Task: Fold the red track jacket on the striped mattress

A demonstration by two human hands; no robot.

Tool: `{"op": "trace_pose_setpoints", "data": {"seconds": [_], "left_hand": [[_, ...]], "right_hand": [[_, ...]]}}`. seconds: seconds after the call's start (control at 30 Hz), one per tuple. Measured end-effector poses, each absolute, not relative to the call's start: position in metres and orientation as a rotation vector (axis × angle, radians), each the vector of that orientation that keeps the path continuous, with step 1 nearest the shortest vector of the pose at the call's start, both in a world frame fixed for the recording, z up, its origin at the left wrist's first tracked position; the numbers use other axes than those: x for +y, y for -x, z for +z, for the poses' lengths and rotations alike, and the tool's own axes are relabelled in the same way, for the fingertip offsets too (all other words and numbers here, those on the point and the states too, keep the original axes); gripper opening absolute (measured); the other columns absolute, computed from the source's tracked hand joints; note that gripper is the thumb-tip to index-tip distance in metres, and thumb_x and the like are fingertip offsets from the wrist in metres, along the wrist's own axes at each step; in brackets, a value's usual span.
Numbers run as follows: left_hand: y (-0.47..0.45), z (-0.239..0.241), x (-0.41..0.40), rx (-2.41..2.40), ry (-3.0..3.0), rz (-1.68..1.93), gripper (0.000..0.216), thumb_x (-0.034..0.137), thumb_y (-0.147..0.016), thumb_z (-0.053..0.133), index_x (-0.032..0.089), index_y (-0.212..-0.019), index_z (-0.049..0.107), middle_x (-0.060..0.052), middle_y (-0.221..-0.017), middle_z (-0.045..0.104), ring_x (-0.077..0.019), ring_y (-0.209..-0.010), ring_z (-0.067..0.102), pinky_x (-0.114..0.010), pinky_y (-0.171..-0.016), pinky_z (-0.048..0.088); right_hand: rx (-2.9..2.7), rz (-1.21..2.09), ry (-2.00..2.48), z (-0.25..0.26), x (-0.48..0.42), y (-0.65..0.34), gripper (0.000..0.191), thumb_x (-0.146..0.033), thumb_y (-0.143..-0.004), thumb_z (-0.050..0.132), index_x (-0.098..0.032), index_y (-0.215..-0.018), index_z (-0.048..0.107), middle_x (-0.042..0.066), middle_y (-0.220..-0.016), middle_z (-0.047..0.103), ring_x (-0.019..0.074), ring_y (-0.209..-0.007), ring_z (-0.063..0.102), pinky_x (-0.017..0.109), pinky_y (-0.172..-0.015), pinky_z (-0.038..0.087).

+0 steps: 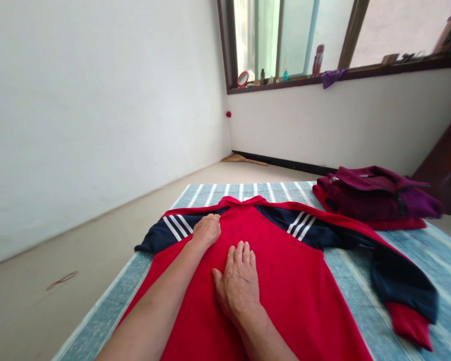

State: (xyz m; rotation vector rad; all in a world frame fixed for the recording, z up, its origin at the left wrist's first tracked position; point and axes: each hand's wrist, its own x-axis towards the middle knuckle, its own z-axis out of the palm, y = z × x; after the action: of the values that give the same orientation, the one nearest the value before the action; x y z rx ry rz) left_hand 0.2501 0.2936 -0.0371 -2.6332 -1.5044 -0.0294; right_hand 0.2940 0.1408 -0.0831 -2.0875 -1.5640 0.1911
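Note:
A red jacket [285, 281] with navy sleeves and white shoulder stripes lies spread flat, back up, on a blue striped mat [364, 281]. My right hand [238, 283] rests flat on the middle of the jacket, fingers stretched out together. My left hand [206, 230] lies near the left shoulder, by the striped navy sleeve [165, 233]; its fingers are curled down onto the fabric. The other sleeve [402, 281] stretches out to the right, ending in a red cuff.
A pile of folded maroon and purple clothes [376, 195] sits at the mat's far right corner. Bare floor [60, 281] lies to the left, a white wall beyond. A window sill [323, 75] holds bottles and small items. A broom [244, 159] lies by the far wall.

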Motion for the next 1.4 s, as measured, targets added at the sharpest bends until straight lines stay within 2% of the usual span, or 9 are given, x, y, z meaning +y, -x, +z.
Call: {"op": "trace_pose_setpoints", "data": {"seconds": [0.13,0.3,0.63,0.7,0.83,0.9,1.03,1.17,1.4], "left_hand": [[-0.252,-0.038,0.303,-1.518,2.600,0.002,0.033,0.011,-0.083,0.039,0.017,-0.105,0.062,-0.011,-0.104,0.066,-0.0230,-0.100,0.062,-0.031,-0.082,0.048],[-0.259,-0.034,0.311,-1.568,2.571,0.066,0.030,0.008,-0.080,0.043,0.018,-0.100,0.064,-0.012,-0.102,0.068,-0.0250,-0.098,0.064,-0.033,-0.081,0.049],[-0.262,-0.024,0.317,-1.673,2.497,0.122,0.034,0.011,-0.079,0.049,0.017,-0.112,0.056,-0.013,-0.110,0.064,-0.0255,-0.104,0.061,-0.030,-0.082,0.048],[-0.262,-0.022,0.320,-1.695,2.472,0.118,0.040,0.016,-0.077,0.055,0.016,-0.117,0.052,-0.015,-0.115,0.060,-0.0264,-0.106,0.059,-0.032,-0.083,0.048],[-0.261,-0.018,0.331,-1.740,2.427,0.111,0.066,0.028,-0.068,0.070,0.020,-0.127,0.043,-0.017,-0.131,0.048,-0.0326,-0.121,0.046,-0.041,-0.089,0.044],[-0.258,-0.017,0.340,-1.752,2.457,0.143,0.075,0.033,-0.062,0.075,0.021,-0.128,0.042,-0.016,-0.134,0.046,-0.0338,-0.124,0.042,-0.044,-0.093,0.041],[-0.247,-0.014,0.360,-1.761,2.571,0.239,0.078,0.045,-0.057,0.076,0.022,-0.126,0.046,-0.013,-0.127,0.056,-0.0307,-0.114,0.052,-0.038,-0.089,0.044],[-0.241,-0.014,0.371,-1.739,2.639,0.275,0.079,0.051,-0.055,0.075,0.020,-0.124,0.050,-0.012,-0.124,0.059,-0.0297,-0.110,0.056,-0.033,-0.084,0.046],[-0.245,-0.013,0.379,-1.719,2.680,0.385,0.056,0.049,-0.055,0.076,0.015,-0.099,0.065,-0.012,-0.104,0.069,-0.0273,-0.093,0.064,-0.029,-0.070,0.048]], "right_hand": [[-1.557,0.196,2.088,-0.084,0.141,-0.294,0.063,-0.042,-0.089,0.045,0.000,-0.135,0.042,0.027,-0.142,0.031,0.0377,-0.134,0.019,0.047,-0.108,0.016],[-1.557,0.200,2.083,-0.084,0.142,-0.294,0.064,-0.043,-0.088,0.046,0.000,-0.135,0.042,0.028,-0.142,0.030,0.0377,-0.135,0.018,0.048,-0.109,0.014],[-1.555,0.223,2.076,-0.081,0.141,-0.294,0.064,-0.042,-0.088,0.047,0.001,-0.135,0.040,0.028,-0.142,0.030,0.0379,-0.135,0.018,0.048,-0.109,0.014],[-1.550,0.225,2.072,-0.081,0.140,-0.294,0.065,-0.042,-0.087,0.048,0.001,-0.135,0.041,0.028,-0.142,0.030,0.0381,-0.135,0.018,0.048,-0.109,0.014],[-1.546,0.220,2.080,-0.082,0.141,-0.294,0.065,-0.043,-0.087,0.048,0.001,-0.135,0.041,0.028,-0.142,0.030,0.0378,-0.135,0.018,0.048,-0.109,0.015],[-1.548,0.213,2.083,-0.083,0.142,-0.294,0.065,-0.043,-0.087,0.048,0.001,-0.135,0.041,0.028,-0.142,0.030,0.0377,-0.135,0.018,0.048,-0.109,0.015],[-1.547,0.212,2.085,-0.083,0.142,-0.295,0.064,-0.042,-0.087,0.048,0.001,-0.134,0.042,0.028,-0.141,0.031,0.0379,-0.135,0.018,0.049,-0.109,0.014],[-1.552,0.213,2.080,-0.083,0.143,-0.294,0.065,-0.043,-0.087,0.048,0.001,-0.135,0.041,0.028,-0.142,0.030,0.0382,-0.135,0.017,0.048,-0.109,0.014],[-1.550,0.227,2.083,-0.082,0.142,-0.294,0.066,-0.043,-0.087,0.048,0.001,-0.135,0.041,0.028,-0.142,0.030,0.0388,-0.135,0.017,0.049,-0.109,0.014]]}}
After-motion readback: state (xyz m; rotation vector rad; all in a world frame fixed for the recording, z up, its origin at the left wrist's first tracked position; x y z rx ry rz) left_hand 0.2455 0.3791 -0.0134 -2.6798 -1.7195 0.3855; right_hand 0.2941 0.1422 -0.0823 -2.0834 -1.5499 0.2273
